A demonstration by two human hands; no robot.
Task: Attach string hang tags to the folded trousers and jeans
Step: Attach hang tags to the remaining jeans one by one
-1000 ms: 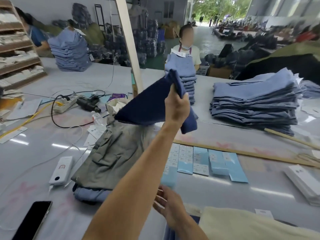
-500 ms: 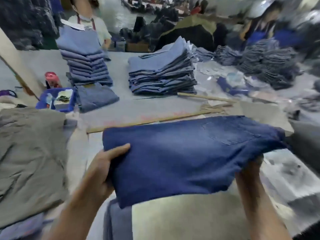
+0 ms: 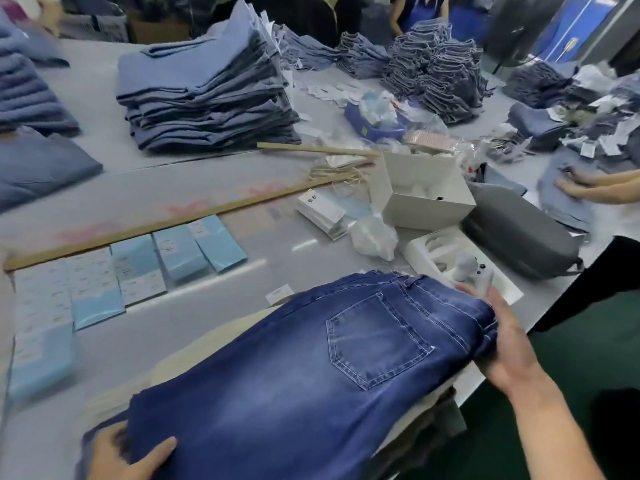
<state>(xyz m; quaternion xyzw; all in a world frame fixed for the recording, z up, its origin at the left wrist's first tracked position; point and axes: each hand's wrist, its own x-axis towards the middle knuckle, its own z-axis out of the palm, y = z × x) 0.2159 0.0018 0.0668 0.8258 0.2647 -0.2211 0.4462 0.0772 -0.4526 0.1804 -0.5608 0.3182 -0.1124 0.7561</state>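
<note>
The left hand (image 3: pixel 128 459) grips the leg end of the folded dark-blue jeans (image 3: pixel 311 375), thumb on top and fingers tucked beneath. The right hand (image 3: pixel 505 344) holds the waistband end, palm against the edge with fingers curled round the fold. Between them the jeans lie pocket-side up on a cream folded garment (image 3: pixel 207 344) that tops a low stack at the near edge of the tabletop (image 3: pixel 207 188), toward its right corner.

The step in hand looks like setting this pair down and squaring it before tagging; no tag is on it that I can see. Next, one hand must let go and reach for a tag: light-blue hang tags (image 3: pixel 180 251) sit in rows toward the near-left, beside a long wooden strip (image 3: pixel 173 220), and a packet of white tags (image 3: pixel 320 209) with loose string (image 3: pixel 343 174) lies mid-table near an open white box (image 3: pixel 422 192). Stacks of folded jeans (image 3: pixel 207 88) stand toward the far edge.
</note>
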